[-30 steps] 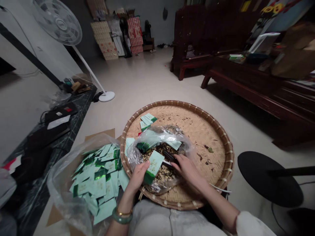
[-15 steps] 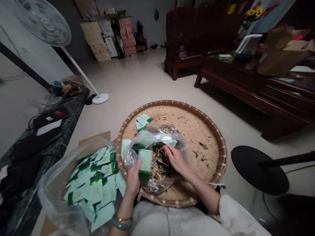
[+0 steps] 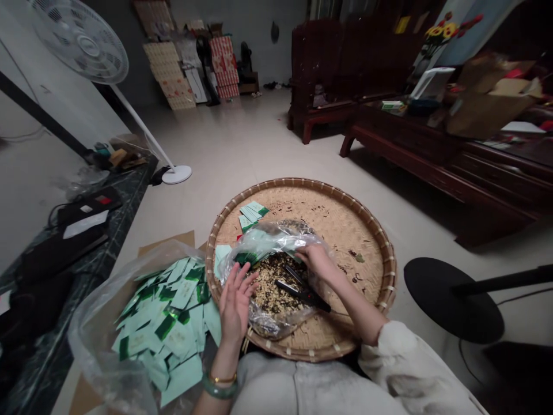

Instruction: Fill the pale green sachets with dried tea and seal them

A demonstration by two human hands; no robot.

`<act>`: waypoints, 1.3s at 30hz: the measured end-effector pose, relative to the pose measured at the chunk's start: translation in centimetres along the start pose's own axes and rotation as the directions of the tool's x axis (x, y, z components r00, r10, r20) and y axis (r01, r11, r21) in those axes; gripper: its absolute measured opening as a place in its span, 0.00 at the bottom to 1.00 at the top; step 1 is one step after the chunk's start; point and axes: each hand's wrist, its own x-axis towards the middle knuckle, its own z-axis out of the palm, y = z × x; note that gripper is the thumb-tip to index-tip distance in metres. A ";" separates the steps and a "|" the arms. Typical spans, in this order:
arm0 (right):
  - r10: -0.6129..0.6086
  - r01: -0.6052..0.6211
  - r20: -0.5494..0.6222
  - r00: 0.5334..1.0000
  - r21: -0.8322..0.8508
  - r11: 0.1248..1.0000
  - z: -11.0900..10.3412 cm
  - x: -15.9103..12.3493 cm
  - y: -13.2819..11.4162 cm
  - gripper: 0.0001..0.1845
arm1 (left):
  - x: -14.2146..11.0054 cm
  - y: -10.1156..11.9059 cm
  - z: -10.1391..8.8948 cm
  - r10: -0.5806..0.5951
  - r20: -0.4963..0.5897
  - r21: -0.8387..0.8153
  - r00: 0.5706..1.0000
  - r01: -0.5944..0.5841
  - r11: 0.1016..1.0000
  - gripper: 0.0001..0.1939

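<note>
Since the last view: the left hand has let go of the pale green packet it held, and the right hand has moved up to the far side of the open bag, leaving a black pair of scissors (image 3: pixel 302 294) lying in plain view.

Far left: a dark marble-topped ledge (image 3: pixel 114 199) carrying black cases, and behind it a white standing fan (image 3: pixel 80 40).

Packet pile: many pale green packets (image 3: pixel 170 323) with darker green ends lie heaped in a clear plastic sack (image 3: pixel 97 340), on flattened cardboard (image 3: pixel 170 238).

Left hand (image 3: pixel 235 302): open and empty, fingers spread and raised, just beside the tray's near rim, a green stone bangle (image 3: pixel 219 387) on the wrist.

Tray: a round woven bamboo tray (image 3: pixel 302 183), flecked with dark bits, holds a small stack of the same packets (image 3: pixel 251 213) near its far edge.

Open bag: a crumpled clear plastic bag (image 3: pixel 276 245) sits in the tray's middle, loose dried leaf (image 3: pixel 270 288) heaped inside, the scissors resting on it.

Right hand (image 3: pixel 317 258): fingers curled over the bag's far edge; whether they pinch the film, I cannot tell.

Progress: the sack's pile far outnumbers the tray's stack, and a good heap of leaf remains in the bag. Whether the piled packets are filled cannot be told.

Far right: a round black stand base (image 3: pixel 451 301) and a dark wooden table (image 3: pixel 401 129).
</note>
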 end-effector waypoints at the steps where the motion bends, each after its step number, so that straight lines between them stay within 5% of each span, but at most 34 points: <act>1: -0.010 0.010 -0.027 1.000 0.013 1.000 -0.2 -0.2 0.0 0.13 | 0.1 -0.1 0.1 -0.006 0.018 0.040 1.000 0.005 0.999 0.25; 5: -0.084 0.072 -0.199 0.976 -0.068 0.995 -1.2 -2.0 -1.6 0.16 | 0.4 -0.2 0.8 0.096 0.071 0.403 0.993 -0.116 0.908 0.25; 8: -0.321 0.313 -0.121 0.939 -0.080 0.946 -2.4 -3.8 -3.7 0.14 | 0.6 -0.1 1.3 0.245 0.282 0.686 0.928 -0.373 0.625 0.26; 11: -0.469 0.469 -0.039 0.882 -0.020 0.883 -3.1 -4.9 -5.4 0.12 | 0.7 -0.2 1.6 0.123 0.471 0.748 0.874 -0.469 0.469 0.14; 17: -0.251 0.340 -0.414 0.875 0.157 0.927 -1.1 -5.5 -6.3 0.19 | -0.3 -0.9 1.9 -0.089 0.201 0.759 0.975 -0.098 0.644 0.13; 27: -0.341 0.433 -0.516 0.786 0.065 0.899 1.0 -6.2 -6.7 0.18 | -1.2 -0.8 1.9 -0.242 0.045 0.577 0.969 0.172 0.798 0.20; 32: -0.319 0.430 -0.506 0.801 0.115 0.896 1.2 -6.3 -6.6 0.16 | -1.4 -0.9 2.2 -0.266 0.045 0.569 0.963 0.194 0.799 0.21; 39: -0.176 0.300 -0.478 0.860 0.196 0.934 0.1 -6.1 -6.8 0.08 | -1.0 -0.9 1.7 -0.153 0.126 0.728 0.980 0.014 0.685 0.15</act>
